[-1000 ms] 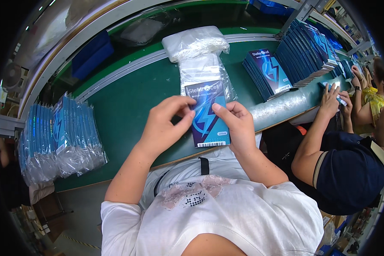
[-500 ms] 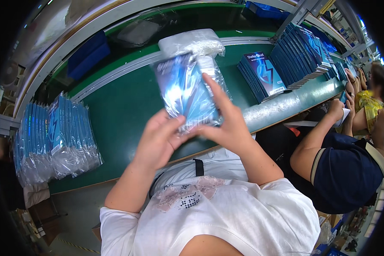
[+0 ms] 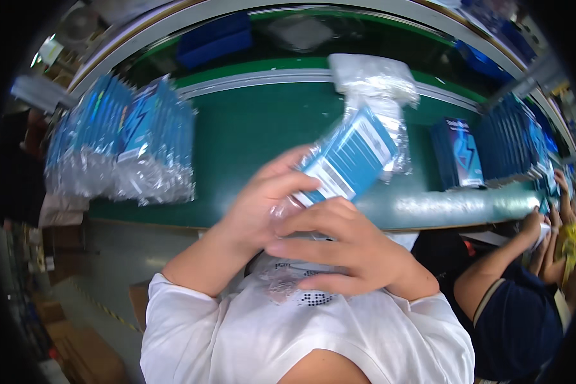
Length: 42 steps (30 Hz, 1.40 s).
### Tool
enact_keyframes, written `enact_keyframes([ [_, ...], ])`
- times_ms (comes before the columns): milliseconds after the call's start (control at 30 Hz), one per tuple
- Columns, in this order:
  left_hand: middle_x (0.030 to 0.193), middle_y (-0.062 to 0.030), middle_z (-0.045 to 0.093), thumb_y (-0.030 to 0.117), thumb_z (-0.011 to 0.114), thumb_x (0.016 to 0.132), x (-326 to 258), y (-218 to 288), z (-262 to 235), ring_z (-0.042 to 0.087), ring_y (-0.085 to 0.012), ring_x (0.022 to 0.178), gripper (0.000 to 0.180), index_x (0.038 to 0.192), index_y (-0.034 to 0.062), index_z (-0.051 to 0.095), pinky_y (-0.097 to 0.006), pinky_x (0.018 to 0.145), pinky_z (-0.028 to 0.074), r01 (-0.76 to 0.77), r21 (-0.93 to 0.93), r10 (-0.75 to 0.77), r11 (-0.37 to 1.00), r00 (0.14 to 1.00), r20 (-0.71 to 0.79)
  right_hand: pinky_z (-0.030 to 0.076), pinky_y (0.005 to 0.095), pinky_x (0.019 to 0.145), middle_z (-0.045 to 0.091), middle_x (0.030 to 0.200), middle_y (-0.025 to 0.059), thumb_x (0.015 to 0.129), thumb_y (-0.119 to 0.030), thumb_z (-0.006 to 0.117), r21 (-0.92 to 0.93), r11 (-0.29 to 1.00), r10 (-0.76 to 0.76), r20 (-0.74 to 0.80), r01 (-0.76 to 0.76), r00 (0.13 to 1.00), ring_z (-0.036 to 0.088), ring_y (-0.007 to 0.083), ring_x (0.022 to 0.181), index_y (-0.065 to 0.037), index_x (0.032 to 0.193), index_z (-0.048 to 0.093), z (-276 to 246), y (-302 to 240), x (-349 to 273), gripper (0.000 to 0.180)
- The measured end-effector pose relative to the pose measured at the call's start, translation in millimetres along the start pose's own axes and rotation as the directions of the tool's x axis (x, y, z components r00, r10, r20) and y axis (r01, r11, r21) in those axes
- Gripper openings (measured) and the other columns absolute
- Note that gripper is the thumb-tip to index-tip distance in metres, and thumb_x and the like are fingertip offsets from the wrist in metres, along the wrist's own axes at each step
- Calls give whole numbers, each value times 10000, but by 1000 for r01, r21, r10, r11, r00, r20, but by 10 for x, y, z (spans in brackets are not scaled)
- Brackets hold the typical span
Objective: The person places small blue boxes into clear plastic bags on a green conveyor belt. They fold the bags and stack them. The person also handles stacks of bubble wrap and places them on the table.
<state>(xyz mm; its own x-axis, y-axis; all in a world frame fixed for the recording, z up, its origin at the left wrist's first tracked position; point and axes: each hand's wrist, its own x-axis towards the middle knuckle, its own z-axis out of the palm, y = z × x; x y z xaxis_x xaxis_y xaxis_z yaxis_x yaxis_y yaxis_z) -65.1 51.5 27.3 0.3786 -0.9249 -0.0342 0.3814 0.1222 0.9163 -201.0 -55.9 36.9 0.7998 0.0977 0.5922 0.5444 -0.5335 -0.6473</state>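
A flat blue box [image 3: 355,157] in a clear plastic bag is tilted up over the bench, its back with white label panels toward me. My left hand [image 3: 253,201] grips it at the lower left end, thumb on the label side. Across the bag's loose, crinkled end [image 3: 287,210] lies my right hand [image 3: 358,246], its fingers spread and slightly blurred. The fingertips are close to that end; whether they touch it cannot be made out. Beyond the box lies a pile of clear plastic bags [image 3: 371,77], partly hidden by it.
Several bagged blue boxes [image 3: 153,141] stand in rows on the green bench [image 3: 237,128] at left. Unbagged blue boxes [image 3: 509,144] stand in rows at right. A blue bin [image 3: 214,41] sits behind the bench rail. Another person's arm [image 3: 502,265] is at the right.
The box has turned over from its printed purple-blue front to its labelled back. My right hand has moved from its right side down to the bag's loose end. The view has shifted.
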Motion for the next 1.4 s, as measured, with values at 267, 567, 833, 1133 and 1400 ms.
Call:
enact_keyframes([
  [267,1213,-135,547,34,560,819,-148,979,-900,530,-215,1120,401,1216,-15,547,-329,942,414,-121,955,824,270,543,-164,498,332,775,607,1008,166,768,-90,674,148,903,390,110,-403,914,603,263,886,31,1182,565,-83,188,-282,445],
  [567,1353,-189,444,236,595,869,-166,888,-1421,322,-354,1321,429,1229,8,546,-433,1074,267,402,902,728,-155,664,-171,488,300,691,635,926,127,793,-54,648,15,893,443,-199,-449,874,613,209,797,17,1085,616,-429,236,-510,302],
  [833,1110,-114,590,96,640,807,198,364,-360,512,-290,1124,191,983,21,643,-421,959,380,-325,939,590,-111,739,325,425,387,896,558,1144,189,709,-354,767,-598,207,34,-786,-774,617,548,337,1032,-23,1158,585,-1437,533,-1022,587],
  [1133,1017,-75,597,37,644,759,888,-599,-124,555,-265,971,227,984,64,654,-397,839,435,-609,788,161,-93,772,615,421,404,907,602,1004,133,650,-299,757,-531,304,-17,-833,-791,553,563,299,997,-63,1181,575,-1248,681,-1047,609],
  [1400,904,-81,573,10,607,818,804,-535,88,564,-241,903,194,1006,26,650,-319,784,456,-480,847,333,229,856,395,431,206,497,576,889,67,934,-396,489,812,569,779,-482,-128,401,521,69,649,21,1251,460,-641,285,-1031,524],
])
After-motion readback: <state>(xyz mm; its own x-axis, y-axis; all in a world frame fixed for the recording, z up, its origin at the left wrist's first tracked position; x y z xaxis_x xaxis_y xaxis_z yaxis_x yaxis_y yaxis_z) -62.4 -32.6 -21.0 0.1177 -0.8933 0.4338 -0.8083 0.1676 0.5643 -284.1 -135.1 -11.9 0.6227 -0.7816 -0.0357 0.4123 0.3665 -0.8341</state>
